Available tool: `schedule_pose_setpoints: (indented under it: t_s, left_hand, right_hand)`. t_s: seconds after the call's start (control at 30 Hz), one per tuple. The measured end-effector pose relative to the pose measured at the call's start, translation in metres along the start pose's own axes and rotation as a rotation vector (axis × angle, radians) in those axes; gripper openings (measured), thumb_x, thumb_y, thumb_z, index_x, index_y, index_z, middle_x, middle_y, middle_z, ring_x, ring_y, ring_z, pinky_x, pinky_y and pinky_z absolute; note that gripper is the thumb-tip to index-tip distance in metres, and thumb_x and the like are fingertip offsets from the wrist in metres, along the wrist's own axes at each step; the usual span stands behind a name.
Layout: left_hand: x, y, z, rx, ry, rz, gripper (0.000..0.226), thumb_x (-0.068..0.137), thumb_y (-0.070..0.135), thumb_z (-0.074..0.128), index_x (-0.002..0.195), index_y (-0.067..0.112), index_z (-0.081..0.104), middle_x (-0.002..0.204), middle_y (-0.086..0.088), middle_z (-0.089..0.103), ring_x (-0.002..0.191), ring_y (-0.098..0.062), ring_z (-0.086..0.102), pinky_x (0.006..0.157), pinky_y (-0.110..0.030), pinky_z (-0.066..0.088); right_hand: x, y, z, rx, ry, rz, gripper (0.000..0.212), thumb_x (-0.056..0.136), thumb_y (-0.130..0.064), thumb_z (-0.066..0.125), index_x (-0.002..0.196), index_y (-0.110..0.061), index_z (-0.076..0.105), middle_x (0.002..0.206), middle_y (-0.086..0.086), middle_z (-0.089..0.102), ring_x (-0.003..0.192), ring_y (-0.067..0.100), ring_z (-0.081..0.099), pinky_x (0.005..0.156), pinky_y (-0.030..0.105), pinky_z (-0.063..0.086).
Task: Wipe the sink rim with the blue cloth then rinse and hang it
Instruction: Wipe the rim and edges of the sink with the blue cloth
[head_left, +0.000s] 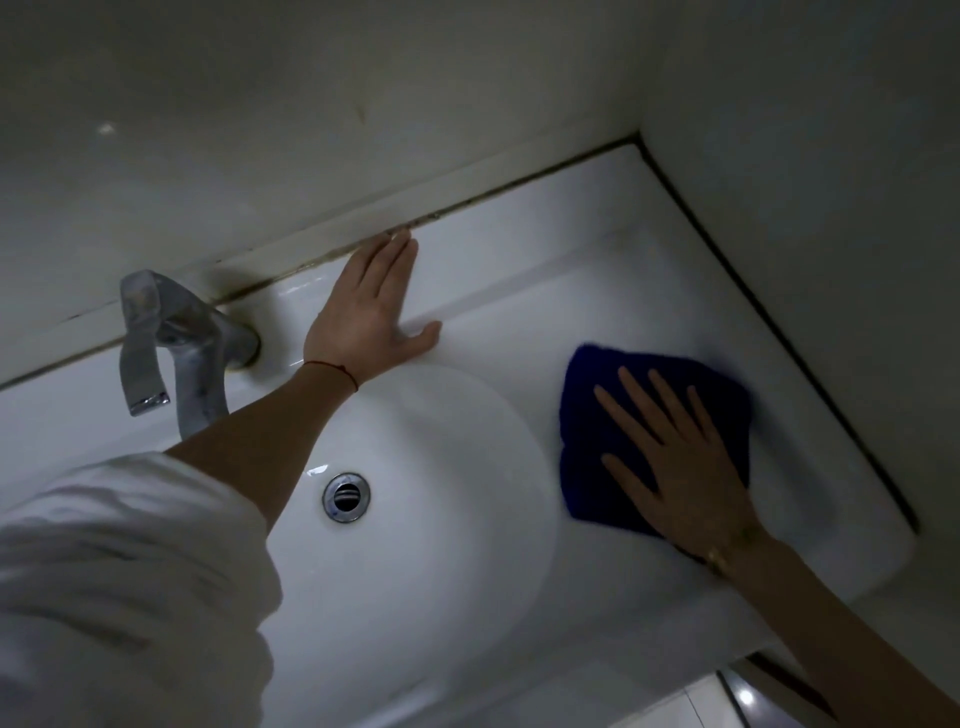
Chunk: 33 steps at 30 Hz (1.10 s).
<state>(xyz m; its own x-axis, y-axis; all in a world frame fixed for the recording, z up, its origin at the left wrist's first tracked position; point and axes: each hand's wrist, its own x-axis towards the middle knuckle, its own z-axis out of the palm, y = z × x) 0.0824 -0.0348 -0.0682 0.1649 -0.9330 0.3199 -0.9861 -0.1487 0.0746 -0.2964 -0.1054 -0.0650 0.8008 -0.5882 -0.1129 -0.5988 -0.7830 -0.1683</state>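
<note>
1. The right hand (685, 467) is laid flat, fingers straight and spread, and is pressed palm-down on the blue cloth (597, 457), which is folded into a rough square
2. The cloth is spread on the flat right part of the sink rim (545, 270), between the basin (415, 545) and the side wall (831, 208); its far edge is blurred (motion may be suggested)
3. The left hand (371, 306) is laid flat on the back rim, fingers straight and close together, thumb out, nothing held; a white sleeve (104, 571) is pushed up the arm
4. The faucet (171, 343) is seen just left of that hand, no water visibly running
5. Wiping is judged under way; rinsing and hanging are left to be done
</note>
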Motion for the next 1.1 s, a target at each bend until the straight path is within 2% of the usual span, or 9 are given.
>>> schedule_pose_setpoints:
  t_s: [0.1, 0.3, 0.4, 0.57, 0.67, 0.73, 0.9, 0.97, 1.1]
  left_hand:
    - [0.0, 0.0, 0.0, -0.003, -0.009, -0.007, 0.084, 0.087, 0.051, 0.06, 0.146, -0.003, 0.036, 0.151, -0.019, 0.039, 0.141, -0.036, 0.033, 0.118, -0.043, 0.029]
    - [0.001, 0.002, -0.002, -0.009, -0.023, -0.011, 0.085, 0.087, 0.051, 0.061, 0.147, -0.003, 0.035, 0.152, -0.019, 0.038, 0.142, -0.035, 0.032, 0.118, -0.043, 0.028]
    - [0.001, 0.003, -0.004, -0.002, -0.03, -0.011, 0.085, 0.087, 0.051, 0.06, 0.147, -0.003, 0.034, 0.152, -0.02, 0.038, 0.142, -0.035, 0.031, 0.119, -0.043, 0.028]
    - [0.0, 0.003, -0.004, 0.011, -0.043, -0.019, 0.086, 0.087, 0.052, 0.06, 0.148, -0.002, 0.032, 0.153, -0.019, 0.036, 0.142, -0.034, 0.03, 0.12, -0.042, 0.027]
    - [0.0, 0.003, -0.003, 0.002, -0.033, -0.02, 0.085, 0.087, 0.051, 0.061, 0.147, -0.003, 0.034, 0.152, -0.019, 0.038, 0.142, -0.035, 0.032, 0.119, -0.043, 0.028]
    - [0.0, 0.002, -0.002, 0.0, -0.032, -0.023, 0.085, 0.087, 0.051, 0.061, 0.147, -0.003, 0.035, 0.152, -0.019, 0.038, 0.142, -0.035, 0.032, 0.118, -0.043, 0.029]
    - [0.001, 0.004, -0.004, -0.002, -0.04, -0.025, 0.085, 0.087, 0.051, 0.06, 0.147, -0.002, 0.034, 0.152, -0.018, 0.038, 0.142, -0.034, 0.031, 0.118, -0.042, 0.028]
    - [0.001, 0.004, -0.004, 0.005, -0.052, -0.032, 0.086, 0.087, 0.052, 0.06, 0.148, -0.002, 0.033, 0.153, -0.018, 0.037, 0.142, -0.034, 0.03, 0.12, -0.041, 0.026]
    - [0.001, 0.004, -0.006, 0.001, -0.056, -0.036, 0.086, 0.087, 0.051, 0.061, 0.148, -0.002, 0.033, 0.153, -0.018, 0.037, 0.143, -0.034, 0.03, 0.121, -0.039, 0.025]
  right_hand:
    - [-0.007, 0.004, 0.0, 0.005, 0.0, -0.011, 0.061, 0.098, -0.056, 0.022, 0.153, -0.032, 0.016, 0.162, -0.004, 0.01, 0.149, 0.024, 0.011, 0.12, 0.049, 0.007]
    - [0.092, 0.001, -0.01, 0.005, 0.037, 0.095, 0.063, 0.097, -0.056, 0.028, 0.153, -0.028, 0.018, 0.161, 0.004, 0.016, 0.146, 0.031, 0.015, 0.12, 0.048, 0.007]
    - [0.112, -0.018, -0.007, -0.021, 0.063, 0.14, 0.062, 0.098, -0.053, 0.031, 0.153, -0.027, 0.016, 0.161, 0.005, 0.017, 0.146, 0.03, 0.016, 0.12, 0.049, 0.008]
    - [0.052, -0.035, 0.006, 0.021, 0.024, -0.123, 0.058, 0.099, -0.055, 0.025, 0.153, -0.033, 0.016, 0.161, -0.006, 0.015, 0.148, 0.02, 0.012, 0.121, 0.046, 0.009]
    - [0.029, -0.02, 0.008, 0.057, 0.003, -0.183, 0.058, 0.099, -0.056, 0.028, 0.152, -0.035, 0.016, 0.161, -0.009, 0.013, 0.149, 0.016, 0.009, 0.121, 0.043, 0.007]
    - [0.042, -0.007, 0.004, 0.038, 0.018, -0.132, 0.057, 0.099, -0.055, 0.028, 0.152, -0.035, 0.018, 0.161, -0.008, 0.016, 0.148, 0.018, 0.012, 0.121, 0.044, 0.007]
    - [0.113, -0.015, -0.008, 0.012, 0.091, 0.159, 0.06, 0.099, -0.05, 0.032, 0.153, -0.026, 0.019, 0.16, 0.005, 0.019, 0.146, 0.03, 0.016, 0.12, 0.048, 0.006]
    - [0.111, -0.029, -0.004, -0.017, 0.073, 0.116, 0.06, 0.1, -0.05, 0.029, 0.153, -0.027, 0.017, 0.16, 0.004, 0.017, 0.147, 0.029, 0.015, 0.12, 0.049, 0.005]
    - [0.048, -0.038, 0.006, 0.029, 0.023, -0.131, 0.059, 0.099, -0.052, 0.027, 0.153, -0.032, 0.016, 0.161, -0.005, 0.014, 0.149, 0.021, 0.011, 0.121, 0.047, 0.007]
